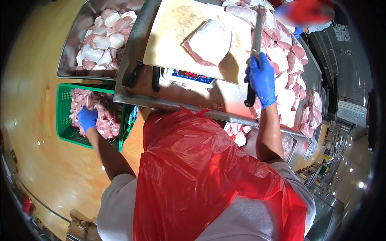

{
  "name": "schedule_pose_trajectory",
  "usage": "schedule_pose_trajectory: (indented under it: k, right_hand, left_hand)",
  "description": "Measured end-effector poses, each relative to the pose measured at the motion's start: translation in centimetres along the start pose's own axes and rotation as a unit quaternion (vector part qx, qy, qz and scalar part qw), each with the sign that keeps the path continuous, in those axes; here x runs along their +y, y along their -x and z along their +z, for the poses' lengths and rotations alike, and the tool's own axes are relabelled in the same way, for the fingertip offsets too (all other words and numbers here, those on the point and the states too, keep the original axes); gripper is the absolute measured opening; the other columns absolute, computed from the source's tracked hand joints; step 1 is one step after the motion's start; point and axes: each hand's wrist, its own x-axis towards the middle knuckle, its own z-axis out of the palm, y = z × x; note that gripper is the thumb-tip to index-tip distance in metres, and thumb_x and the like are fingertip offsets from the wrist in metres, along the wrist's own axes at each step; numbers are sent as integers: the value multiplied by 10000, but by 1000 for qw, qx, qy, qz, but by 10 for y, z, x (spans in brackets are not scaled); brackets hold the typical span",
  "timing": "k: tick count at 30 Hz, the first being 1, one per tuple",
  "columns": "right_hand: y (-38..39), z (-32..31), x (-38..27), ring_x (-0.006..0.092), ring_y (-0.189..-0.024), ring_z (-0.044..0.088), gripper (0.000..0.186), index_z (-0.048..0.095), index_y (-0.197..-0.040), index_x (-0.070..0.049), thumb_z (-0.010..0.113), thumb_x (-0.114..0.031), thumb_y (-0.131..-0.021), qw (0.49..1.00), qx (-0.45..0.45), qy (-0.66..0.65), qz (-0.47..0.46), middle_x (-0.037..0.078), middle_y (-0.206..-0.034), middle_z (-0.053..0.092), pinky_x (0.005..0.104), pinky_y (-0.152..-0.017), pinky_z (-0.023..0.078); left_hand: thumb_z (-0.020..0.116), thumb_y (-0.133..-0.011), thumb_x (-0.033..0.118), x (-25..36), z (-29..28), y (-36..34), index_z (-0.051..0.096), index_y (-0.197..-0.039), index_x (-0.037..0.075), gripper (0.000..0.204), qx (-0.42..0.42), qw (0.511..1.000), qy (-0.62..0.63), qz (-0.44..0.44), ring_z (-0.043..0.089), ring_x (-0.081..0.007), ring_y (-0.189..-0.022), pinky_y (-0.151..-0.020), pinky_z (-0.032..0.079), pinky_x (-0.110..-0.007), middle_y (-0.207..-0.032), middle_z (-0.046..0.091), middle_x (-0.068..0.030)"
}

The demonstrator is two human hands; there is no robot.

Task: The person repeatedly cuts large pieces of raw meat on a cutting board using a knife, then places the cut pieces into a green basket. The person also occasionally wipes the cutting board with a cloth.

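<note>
A long knife is in my right hand (261, 78), which wears a blue glove and is closed round the handle. The knife's blade (257, 36) points away from me, over the right edge of a cream cutting board (169, 36). On that board lies a thick slab of pale meat (211, 42) with a white fat side up. Off to the left, my gloved left hand (87, 118) reaches down into a green crate (62, 106) and touches small pink meat pieces (106, 114). Its fingers are mostly hidden, so their grip cannot be made out.
Larger trimmed pieces fill a steel tub (68, 60) at the far left. A scale (189, 77) sits under the board's near edge, beside two black-handled knives (156, 78). Slabs of meat (283, 60) heap on the table's right. A person in red (305, 14) stands at the far right.
</note>
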Motion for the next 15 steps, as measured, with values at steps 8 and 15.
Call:
schedule_pose_trajectory:
  k: [8,15]
  right_hand:
    - [-58,36,56,178,-593,585,200,544,-987,-5,476,-184,-1047,933,-36,-357,12,88,-720,576,316,-587,515]
    - [-89,66,6,184,-606,619,217,547,-982,7,531,-203,-1033,908,-87,-403,-71,102,-740,608,336,-557,536]
  left_hand:
    - [606,-898,15,266,-178,19,596,-1287,29,389,48,711,618,333,666,-200,-1012,-861,541,-334,-1215,665,-109]
    - [545,-819,-93,394,-185,41,521,-1333,-21,519,-109,610,612,491,578,-216,-1183,-1012,452,-326,-1277,595,-151]
